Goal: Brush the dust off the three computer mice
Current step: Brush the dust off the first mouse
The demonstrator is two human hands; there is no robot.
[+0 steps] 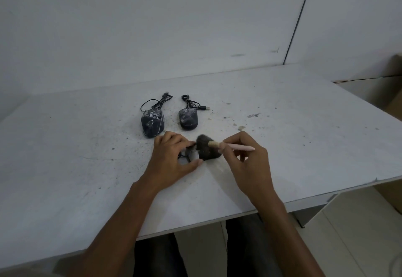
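— Mouse (pixel 210 156), where does it lie?
— On the table (pixel 304 135), between both hands. Left hand (pixel 171 159) fingers and thumb curl round its front. Right hand (pixel 245 157) fingers pinch the pink brush (pixel 214 144); the bristles touch its top.

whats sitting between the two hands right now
A dusty computer mouse, gripped at its front by the left hand, with the dark bristles of the brush in the right hand on it. The head view shows it.
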